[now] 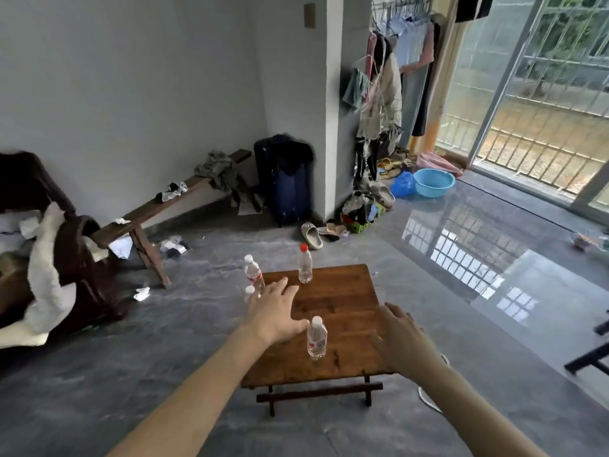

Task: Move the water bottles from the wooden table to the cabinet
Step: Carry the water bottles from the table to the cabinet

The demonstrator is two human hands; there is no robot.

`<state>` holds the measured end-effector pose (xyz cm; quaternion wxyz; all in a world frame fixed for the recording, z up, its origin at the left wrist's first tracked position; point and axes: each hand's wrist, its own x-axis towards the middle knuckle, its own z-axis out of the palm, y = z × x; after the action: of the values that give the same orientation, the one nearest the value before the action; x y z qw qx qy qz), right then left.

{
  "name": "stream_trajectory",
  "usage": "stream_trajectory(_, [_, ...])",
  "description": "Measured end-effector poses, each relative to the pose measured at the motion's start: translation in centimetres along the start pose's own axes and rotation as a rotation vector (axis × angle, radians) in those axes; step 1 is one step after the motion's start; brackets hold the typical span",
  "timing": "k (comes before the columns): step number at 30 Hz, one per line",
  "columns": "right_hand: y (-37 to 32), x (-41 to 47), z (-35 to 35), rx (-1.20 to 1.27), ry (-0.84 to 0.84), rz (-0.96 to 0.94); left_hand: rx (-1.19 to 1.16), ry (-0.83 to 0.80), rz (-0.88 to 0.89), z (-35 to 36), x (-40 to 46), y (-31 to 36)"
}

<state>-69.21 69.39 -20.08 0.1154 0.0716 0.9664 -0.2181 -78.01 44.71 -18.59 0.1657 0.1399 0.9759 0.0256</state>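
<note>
While both hands, left [275, 313] and right [403, 341], hover spread, grasping nothing: clear plastic bottles [317, 338] upright on square wooden surface [346, 301]; long bench [171, 206] beyond.

Daylight from the barred window [540, 94], floor [461, 245] glare, wide-angle bending, slight blur.

Four water bottles in sight: one red-capped bottle [305, 263] beyond the left grip [276, 313], two white-capped bottles [253, 273] [249, 290] at its fingertips on the far-left side, the lower one half hidden behind the fingers, and one white-capped bottle [317, 338] between the left grip and the right grip [403, 339]. One wooden counter [346, 298] under them. Two grips, both empty, fingers spread
</note>
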Motion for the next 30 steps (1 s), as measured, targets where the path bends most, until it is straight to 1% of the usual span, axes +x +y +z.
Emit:
stream_trajectory(3, [1.2,3.4,1.9,0.057,-0.055,0.003,0.002,-0.014,-0.025,1.2,3.3,-0.5])
stream_trajectory(6, [2.3,7.2,4.5,0.049,-0.123,0.002,-0.006,-0.034,-0.050,3.8,5.9,-0.9])
stream_trajectory(10, [3.8,11.3,8.9,0.017,-0.197,0.003,-0.059,-0.082,-0.069,9.3,7.7,-1.1])
stream_trajectory(14, [5.5,13.7,14.3,0.017,-0.285,-0.005,-0.095,-0.131,-0.084,15.7,9.7,-1.3])
stream_trajectory(17, [7.0,14.6,18.4,0.024,-0.334,-0.011,-0.177,-0.134,-0.105,20.0,11.9,-2.0])
stream_trajectory(22, [9.2,16.8,24.4,0.040,-0.359,-0.006,-0.363,-0.125,-0.123,26.7,16.3,-3.3])
stream_trajectory(25, [10.0,18.7,27.4,0.077,-0.359,0.022,-0.485,-0.076,-0.112,30.4,18.4,-3.4])
stream_trajectory(28, [10.7,20.5,30.2,0.102,-0.351,0.030,-0.648,0.020,-0.068,33.1,20.0,-2.9])
stream_trajectory(30, [11.1,21.4,31.8,0.128,-0.340,0.011,-0.737,0.094,-0.072,34.6,20.7,-2.6])
